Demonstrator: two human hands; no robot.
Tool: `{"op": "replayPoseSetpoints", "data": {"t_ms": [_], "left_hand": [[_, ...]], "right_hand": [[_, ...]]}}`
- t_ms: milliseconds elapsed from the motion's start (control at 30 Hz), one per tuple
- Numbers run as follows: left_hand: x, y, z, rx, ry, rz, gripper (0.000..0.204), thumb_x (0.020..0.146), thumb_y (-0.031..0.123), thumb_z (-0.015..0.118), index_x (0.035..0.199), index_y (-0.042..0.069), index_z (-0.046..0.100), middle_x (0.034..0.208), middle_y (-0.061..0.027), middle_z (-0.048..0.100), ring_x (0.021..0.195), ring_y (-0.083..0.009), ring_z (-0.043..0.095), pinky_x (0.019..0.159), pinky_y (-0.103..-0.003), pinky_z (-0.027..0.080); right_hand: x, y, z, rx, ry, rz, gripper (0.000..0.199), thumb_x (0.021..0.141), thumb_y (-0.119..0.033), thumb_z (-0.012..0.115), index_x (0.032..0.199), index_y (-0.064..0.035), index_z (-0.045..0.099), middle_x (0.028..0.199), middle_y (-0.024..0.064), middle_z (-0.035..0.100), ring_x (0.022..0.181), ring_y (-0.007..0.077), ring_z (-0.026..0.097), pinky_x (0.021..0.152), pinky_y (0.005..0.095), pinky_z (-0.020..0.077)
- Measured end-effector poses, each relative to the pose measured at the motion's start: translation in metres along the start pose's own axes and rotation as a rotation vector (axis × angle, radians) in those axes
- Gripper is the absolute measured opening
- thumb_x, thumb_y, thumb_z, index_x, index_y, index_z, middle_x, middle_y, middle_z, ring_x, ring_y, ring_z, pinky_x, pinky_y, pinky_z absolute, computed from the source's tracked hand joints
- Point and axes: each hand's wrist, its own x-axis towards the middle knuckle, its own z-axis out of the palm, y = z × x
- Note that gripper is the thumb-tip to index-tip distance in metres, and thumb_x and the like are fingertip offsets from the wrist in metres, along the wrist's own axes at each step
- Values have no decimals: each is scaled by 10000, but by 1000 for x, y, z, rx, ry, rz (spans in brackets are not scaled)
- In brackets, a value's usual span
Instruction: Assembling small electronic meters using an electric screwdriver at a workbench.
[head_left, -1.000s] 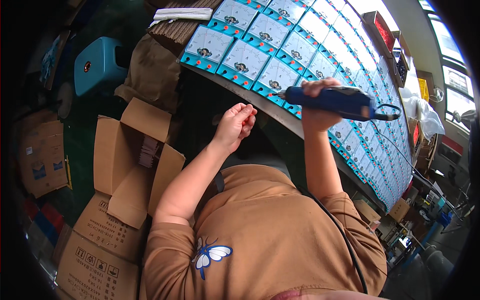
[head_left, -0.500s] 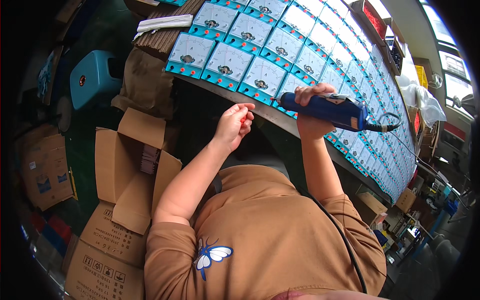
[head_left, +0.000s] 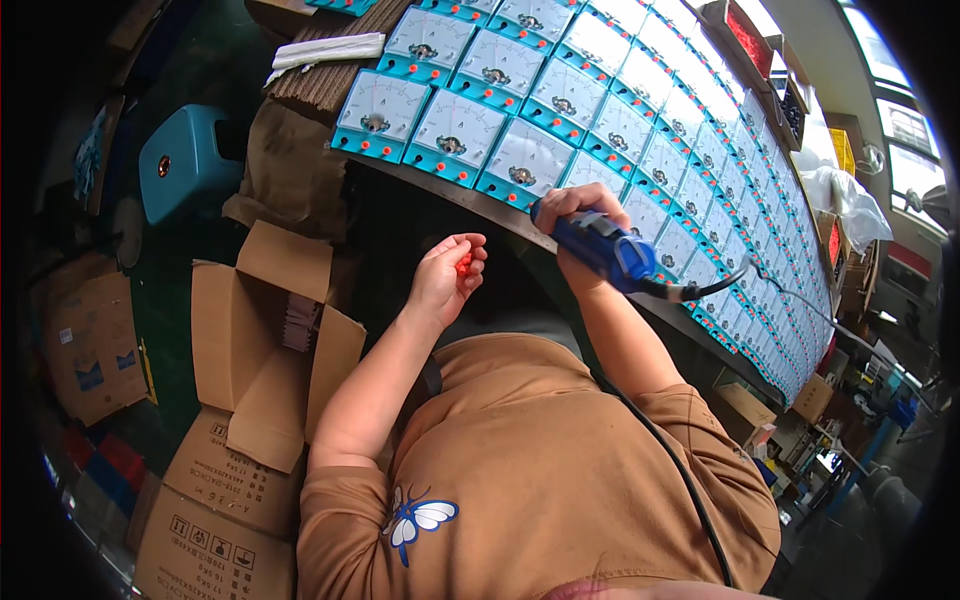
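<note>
My right hand [head_left: 584,204] grips a corded blue electric screwdriver [head_left: 606,252], its front end pointing at the near edge of the meter rows. Its tip is hidden or too blurred to make out, so I cannot tell if it touches a meter. Closest to it is an ammeter [head_left: 531,155] with a white face, a teal base and red and black terminal caps. My left hand [head_left: 446,282] is apart from the table, fingers curled around small red terminal caps [head_left: 463,265] that show between them.
Rows of similar meters [head_left: 620,128] cover the table. An opened cardboard box [head_left: 225,325] stands at my left, near a teal stool [head_left: 183,165]. A white folded strip [head_left: 325,52] lies on stacked cardboard. Boxes of red parts [head_left: 740,40] line the far side. The tool's cable [head_left: 715,287] trails right.
My right hand and the screwdriver have moved left, and the tool's rear end has swung toward me. My left hand has drawn back slightly left and nearer my body, still holding the red caps.
</note>
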Motion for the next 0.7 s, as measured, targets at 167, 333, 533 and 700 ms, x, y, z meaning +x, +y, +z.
{"op": "replayPoseSetpoints", "data": {"t_ms": [167,333,533,700], "left_hand": [[-3,3,2,36,-17,14,181,930,102,422,1017,10,550,821,-56,557,651,-98,498,546,-217,390],[-10,2,0,132,-18,-51,226,927,111,424,1087,23,558,945,-82,602,802,-139,574,681,-244,475],[-10,-7,18,173,-87,-109,192,931,99,452,1073,20,554,918,-86,622,771,-138,597,662,-233,501],[5,-27,82,222,-87,-136,246,952,140,405,1099,-8,535,968,-116,612,817,-177,604,700,-266,517]], "right_hand": [[1,2,-8,129,150,2,276,848,-283,548,825,-11,511,655,106,577,616,188,563,591,290,452],[17,-35,-30,375,325,-117,497,838,-494,434,904,-9,515,624,110,550,591,221,536,627,347,434],[-7,-106,-95,631,501,-107,396,847,-433,429,890,-54,536,630,66,507,635,208,504,740,360,391],[-56,-162,-175,613,725,-99,366,836,-415,418,844,-72,546,604,57,509,607,209,510,709,352,397]]}}
